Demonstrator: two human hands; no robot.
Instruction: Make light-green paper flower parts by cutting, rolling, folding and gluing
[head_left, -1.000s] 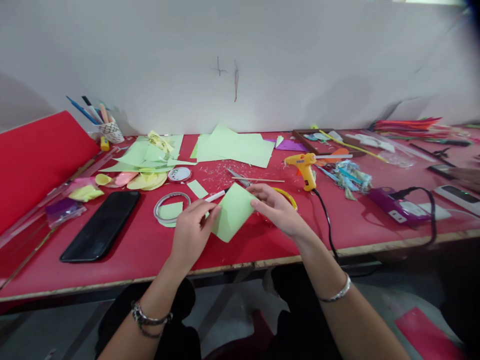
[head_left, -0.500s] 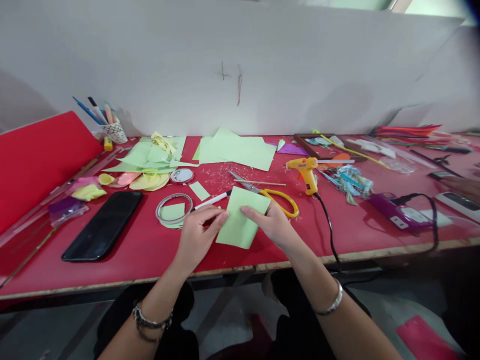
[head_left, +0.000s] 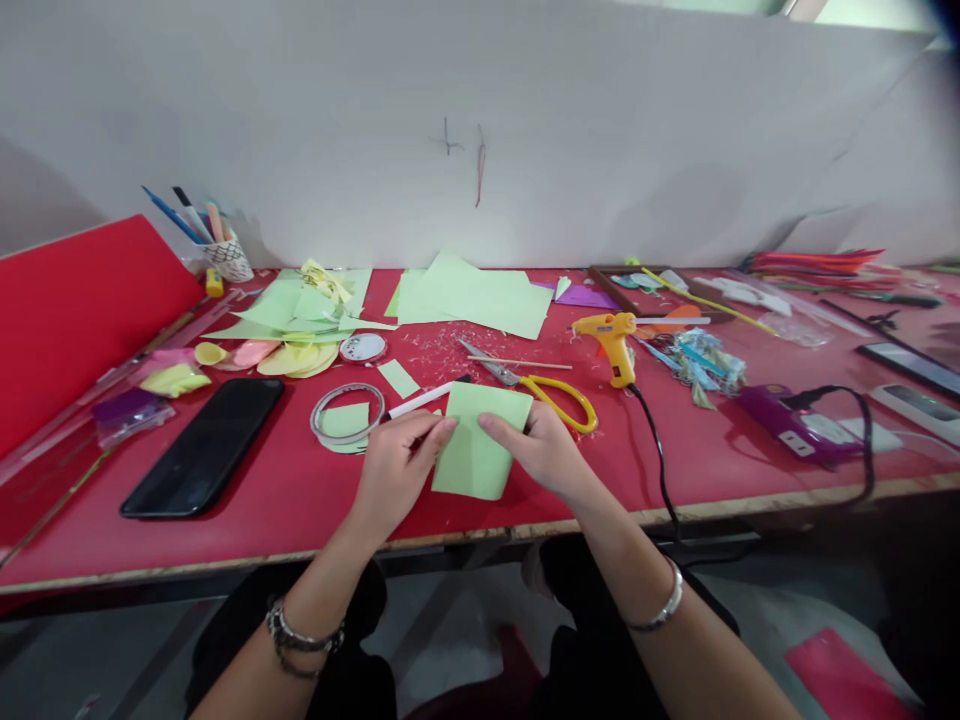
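A light green sheet of paper (head_left: pixel 478 462) is held up over the front of the red table. My left hand (head_left: pixel 403 462) pinches its left edge between thumb and fingers. From the right, my right hand (head_left: pixel 541 440) grips it, thumb on the front and fingers behind. Just behind the sheet lie a white pen (head_left: pixel 426 399) and yellow-handled scissors (head_left: pixel 562 402), both partly covered by it. A roll of tape (head_left: pixel 316 418) rests on a green paper piece, left of my left hand.
A yellow glue gun (head_left: pixel 616 348) stands to the right, its black cord running over the table edge. A black phone (head_left: pixel 206 450) lies at the left. Green sheets (head_left: pixel 476 295) spread along the back. At far right sits a purple power box (head_left: pixel 802 425).
The green paper has turned slightly and sits more upright between my hands, both still holding it. At the far right, another person's hand has left the phone there.
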